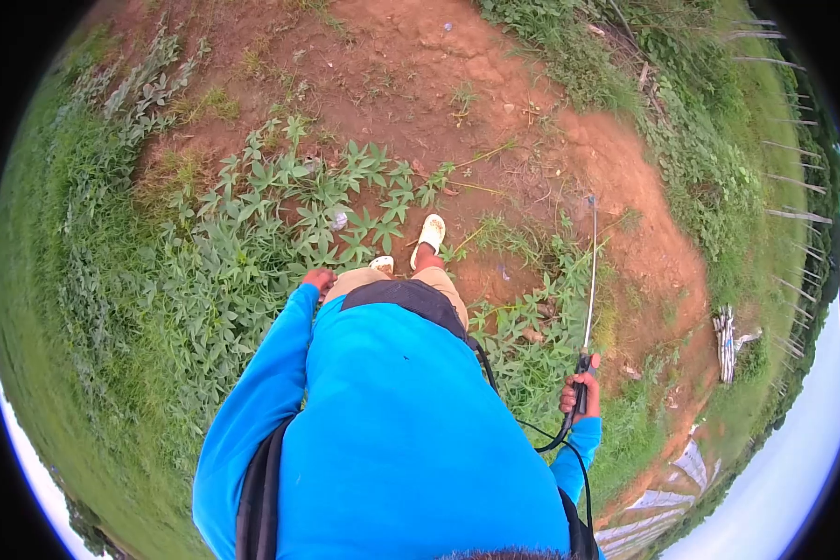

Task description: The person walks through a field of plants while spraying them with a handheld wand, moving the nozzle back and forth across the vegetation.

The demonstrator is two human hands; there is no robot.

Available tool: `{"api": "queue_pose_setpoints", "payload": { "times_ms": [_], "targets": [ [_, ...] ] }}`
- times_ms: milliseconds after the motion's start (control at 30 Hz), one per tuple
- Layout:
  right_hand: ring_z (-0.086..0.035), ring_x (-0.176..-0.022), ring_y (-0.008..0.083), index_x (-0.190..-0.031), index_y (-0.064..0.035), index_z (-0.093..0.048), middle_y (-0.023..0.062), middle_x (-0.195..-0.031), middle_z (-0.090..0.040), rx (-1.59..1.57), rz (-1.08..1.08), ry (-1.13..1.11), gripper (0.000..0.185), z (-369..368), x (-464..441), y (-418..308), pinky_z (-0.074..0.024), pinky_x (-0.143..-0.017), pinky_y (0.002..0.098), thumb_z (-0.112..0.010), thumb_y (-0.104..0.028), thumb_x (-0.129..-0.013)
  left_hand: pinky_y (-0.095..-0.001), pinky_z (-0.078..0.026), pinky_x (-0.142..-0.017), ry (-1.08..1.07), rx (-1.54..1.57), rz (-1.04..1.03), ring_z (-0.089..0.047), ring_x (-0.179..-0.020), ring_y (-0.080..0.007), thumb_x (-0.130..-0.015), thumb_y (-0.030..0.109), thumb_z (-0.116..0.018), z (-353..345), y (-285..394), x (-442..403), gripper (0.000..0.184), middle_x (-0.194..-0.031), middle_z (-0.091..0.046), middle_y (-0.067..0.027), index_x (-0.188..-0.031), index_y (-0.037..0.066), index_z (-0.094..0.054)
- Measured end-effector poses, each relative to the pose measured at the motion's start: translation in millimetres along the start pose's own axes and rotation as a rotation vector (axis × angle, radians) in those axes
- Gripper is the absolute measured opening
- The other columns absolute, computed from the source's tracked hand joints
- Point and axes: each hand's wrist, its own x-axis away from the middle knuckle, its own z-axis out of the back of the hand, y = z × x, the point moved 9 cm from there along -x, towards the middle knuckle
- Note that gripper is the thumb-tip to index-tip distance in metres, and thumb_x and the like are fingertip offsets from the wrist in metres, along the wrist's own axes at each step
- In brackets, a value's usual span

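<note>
In my right hand (581, 396) I am grasping a long wand (592, 285), my fingers wrapping around its black handle (583, 363) beside my right hip. The wand is slim, straight and pale silvery, and it is stretching forward from my fist to a small blue tip (591, 201). A black hose (558, 437) is curving from the rear of the handle back toward my body. My left hand (320, 279) is hanging by my left thigh, the fingers looking curled; I cannot tell whether it is holding anything. I am wearing a bright blue long-sleeved top (411, 420), tan shorts (353, 280) and cream clogs (431, 230). Broad-leaved plants (243, 224) are crowding my left side and reaching close to my feet, while lower weeds (532, 322) are growing between my legs and the wand. The tip is pointing over reddish bare soil (625, 168), which is opening ahead of me and running down the right side as a strip. Thick greenery (700, 140) is edging that strip on its far side, a bundle of pale sticks (726, 345) is lying along its right edge, and a row of posts (798, 215) is standing well beyond.
</note>
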Motion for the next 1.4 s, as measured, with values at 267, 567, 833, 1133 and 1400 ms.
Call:
{"api": "queue_pose_setpoints", "payload": {
  "times_ms": [267,567,833,1133,1400],
  "targets": [
    [-0.04,-0.039,0.0134,-0.063,-0.0098,-0.044,0.0004,-0.052,-0.043,-0.259,0.31,0.11,0.025,20,-114,-102,-0.0358,-0.035,0.0263,-0.058,-0.03,-0.065,-0.0265,-0.039,-0.043,0.04,0.076,-0.245,-0.046,-0.047,-0.0106,-0.078,0.037,-0.05,-17,180,12,0.03,-0.066,-0.056,-0.0016,-0.086,0.01,-0.06],
    [-0.041,-0.041,0.015,-0.061,-0.0105,-0.046,0.0014,-0.05,-0.042,0.012,0.096,-0.205,0.024,-184,-158,-180,-0.035,-0.036,0.0281,-0.055,-0.032,-0.066,-0.033,-0.047,-0.069,0.496,-0.005,-0.458,-0.06,-0.073,-0.0235,-0.075,0.038,-0.05,44,249,5,0.035,-0.082,-0.064,-0.0096,-0.084,0.007,-0.064],
    [-0.041,-0.047,0.0135,-0.072,-0.0097,-0.045,0.0023,-0.058,-0.041,0.685,-0.286,-0.529,0.019,-445,-187,-197,-0.0338,-0.044,0.0276,-0.054,-0.026,-0.071,-0.0339,-0.049,-0.056,0.334,0.292,-0.047,-0.059,-0.059,-0.0218,-0.069,0.035,-0.052,71,153,-56,0.032,-0.073,-0.063,-0.0093,-0.079,0.008,-0.065],
    [-0.04,-0.049,0.0085,-0.081,-0.0097,-0.042,0.0003,-0.063,-0.04,1.44,-0.535,-0.801,0.016,-796,-202,-130,-0.034,-0.043,0.0227,-0.053,-0.019,-0.074,-0.0355,-0.048,-0.05,0.234,0.442,0.038,-0.056,-0.054,-0.0182,-0.072,0.035,-0.053,191,218,-194,0.033,-0.074,-0.062,-0.0099,-0.09,0.009,-0.062],
    [-0.036,-0.045,0.0042,-0.082,-0.0116,-0.039,-0.0039,-0.061,-0.037,1.669,-1.205,-0.794,0.013,-932,-143,-22,-0.0302,-0.039,0.0186,-0.049,-0.018,-0.077,-0.0277,-0.045,-0.06,0.536,0.704,-0.487,-0.054,-0.072,-0.0142,-0.085,0.036,-0.046,388,398,-155,0.032,-0.082,-0.058,-0.0026,-0.088,0.007,-0.059]
  ]
}}
